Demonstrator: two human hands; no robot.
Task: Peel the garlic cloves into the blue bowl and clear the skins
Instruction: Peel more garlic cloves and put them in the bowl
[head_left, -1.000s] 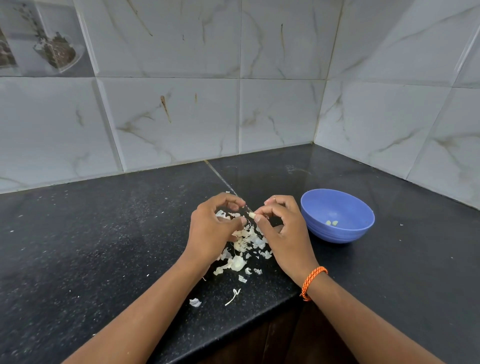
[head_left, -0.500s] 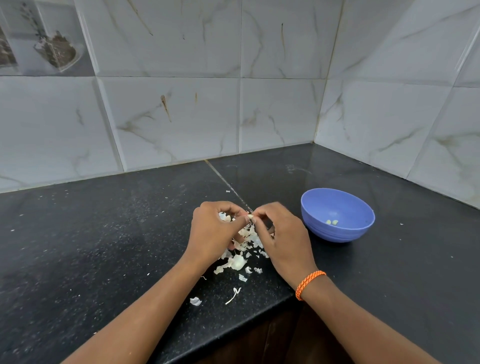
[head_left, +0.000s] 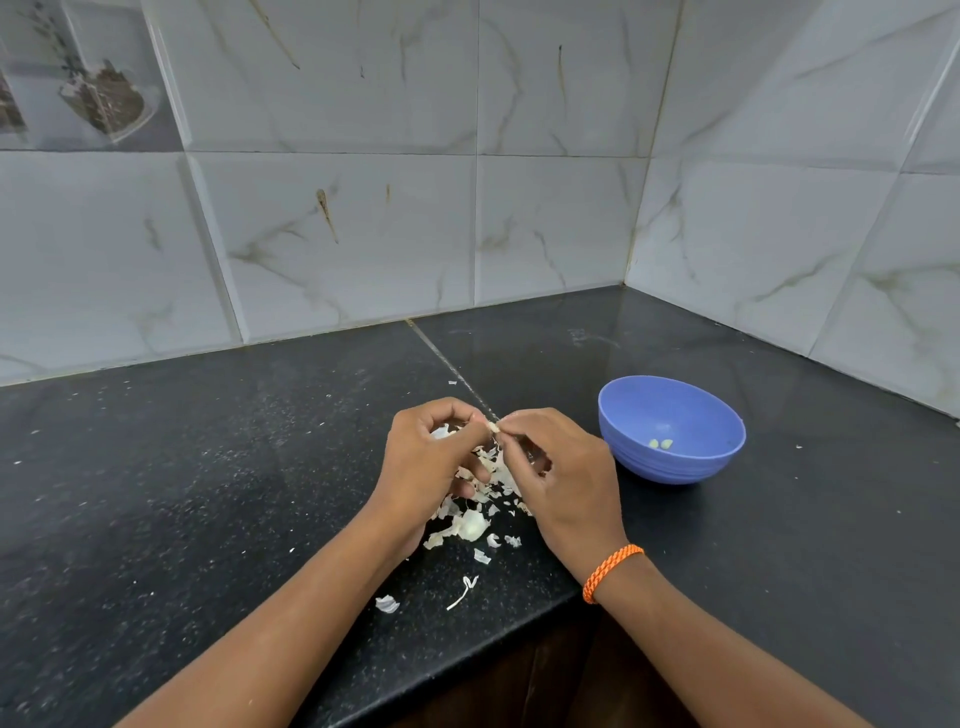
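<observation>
My left hand (head_left: 428, 462) and my right hand (head_left: 563, 478) meet above the black counter, fingertips of both pinching one small garlic clove (head_left: 492, 427) between them. Below the hands lies a pile of pale garlic skins (head_left: 488, 493), with a larger whitish piece (head_left: 470, 526) at its near edge. The blue bowl (head_left: 696, 467) stands to the right of my right hand, and two small peeled cloves (head_left: 660, 443) lie at its bottom.
The black counter (head_left: 208, 467) runs into a tiled corner at the back right. Loose skin scraps (head_left: 387, 604) and a thin stem piece (head_left: 464, 592) lie near the counter's front edge (head_left: 467, 660). An orange band (head_left: 610, 571) circles my right wrist.
Both hands have closed in and risen slightly over the skin pile; the fingertips that were a little apart now pinch the clove together. The bowl has not moved.
</observation>
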